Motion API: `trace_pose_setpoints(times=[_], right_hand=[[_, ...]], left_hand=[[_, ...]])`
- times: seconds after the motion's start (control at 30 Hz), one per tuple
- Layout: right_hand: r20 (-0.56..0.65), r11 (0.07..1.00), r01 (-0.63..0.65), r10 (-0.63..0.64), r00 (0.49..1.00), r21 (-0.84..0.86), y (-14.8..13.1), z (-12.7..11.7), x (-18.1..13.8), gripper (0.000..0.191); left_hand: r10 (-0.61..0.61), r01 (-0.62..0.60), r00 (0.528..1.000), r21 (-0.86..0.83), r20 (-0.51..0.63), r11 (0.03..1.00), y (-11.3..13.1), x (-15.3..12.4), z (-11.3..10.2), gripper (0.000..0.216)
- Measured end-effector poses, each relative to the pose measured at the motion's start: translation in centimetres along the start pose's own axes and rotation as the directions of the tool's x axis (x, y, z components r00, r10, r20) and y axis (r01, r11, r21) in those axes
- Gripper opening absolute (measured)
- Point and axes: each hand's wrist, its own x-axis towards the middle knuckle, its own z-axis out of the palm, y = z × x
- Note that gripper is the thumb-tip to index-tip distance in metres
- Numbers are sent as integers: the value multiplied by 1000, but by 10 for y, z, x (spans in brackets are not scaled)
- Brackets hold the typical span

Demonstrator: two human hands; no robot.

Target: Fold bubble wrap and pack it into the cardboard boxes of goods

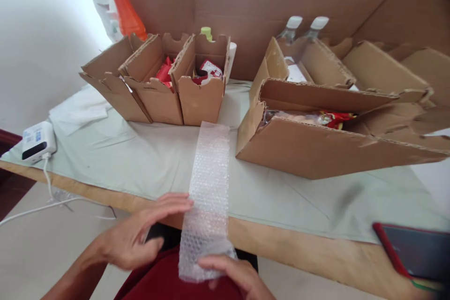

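A long strip of clear bubble wrap (210, 168) runs from between the cardboard boxes, over the table's front edge, to my lap. Its near end looks folded or doubled. My right hand (235, 272) grips that near end, fingers on top and the rest partly hidden underneath. At the strip's left edge, my left hand (140, 234) is open, its fingers stretched out and their tips touching or very close to the wrap. The thumb of this hand stands apart from the fingers.
Cardboard boxes (200, 103) with red packets stand at the back left, and a larger box group (309, 150) at the right. Bottles (128, 14) stand behind. A white device (38, 143) with a cable lies far left; a red-edged phone (415, 251) lies at the right front.
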Motion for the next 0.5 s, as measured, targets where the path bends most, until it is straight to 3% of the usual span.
trace_pose_setpoints(times=[0.1, 0.17, 0.23, 0.3, 0.37, 0.43, 0.5], right_hand=[[-116, 984, -57, 77, 990, 170, -21, -1, 6, 56], [-201, 958, 40, 18, 979, 284, -28, 1, 15, 62], [-361, 955, 127, -23, 932, 268, -29, 3, 23, 64], [-544, 986, 153, -93, 834, 66, -26, 1, 27, 59], [-608, 953, 129, -275, 744, -274, -20, -3, 27, 53], [-501, 804, 119, -471, 726, -583, -14, -8, 27, 49], [-349, 646, 137, -565, 747, -751, -8, -10, 31, 45]], left_hand=[[-75, 71, 995, -51, -68, 996, 13, -4, 19, 68], [-156, 149, 965, -48, -210, 988, 11, 10, 31, 48], [-223, 226, 904, -36, -364, 973, 2, 28, 40, 37], [-249, 276, 858, -4, -449, 961, -10, 44, 46, 41], [-248, 298, 851, 37, -464, 954, -19, 53, 49, 50], [-236, 302, 855, 75, -462, 950, -24, 55, 51, 53], [-221, 307, 854, 114, -471, 945, -25, 55, 52, 53]])
